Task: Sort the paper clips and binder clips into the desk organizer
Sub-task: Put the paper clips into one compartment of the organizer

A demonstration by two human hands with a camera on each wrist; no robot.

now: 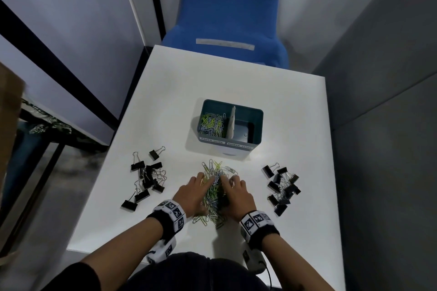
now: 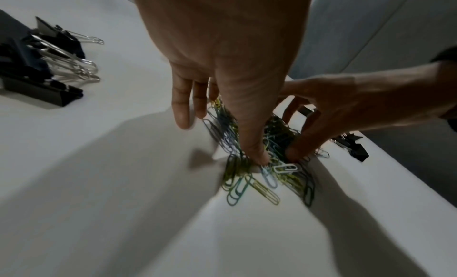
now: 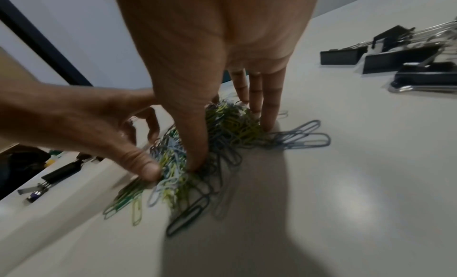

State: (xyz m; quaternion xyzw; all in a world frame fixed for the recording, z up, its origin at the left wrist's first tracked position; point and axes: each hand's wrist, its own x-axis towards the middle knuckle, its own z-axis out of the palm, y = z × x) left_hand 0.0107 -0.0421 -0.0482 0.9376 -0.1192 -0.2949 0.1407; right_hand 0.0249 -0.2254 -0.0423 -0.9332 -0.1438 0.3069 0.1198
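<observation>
At nine o'clock of your hands lies one cluster of binder clips (image 1: 147,178). Your left hand (image 1: 192,192) and right hand (image 1: 237,192) cup the paper clip pile (image 1: 214,192) from both sides, fingers straight, pressing inward — gathering, I judge. More binder clips (image 1: 282,188) lie at three o'clock. The desk organizer (image 1: 230,125) stands at twelve. Next — lift the heap into its left compartment without shedding strays.
</observation>
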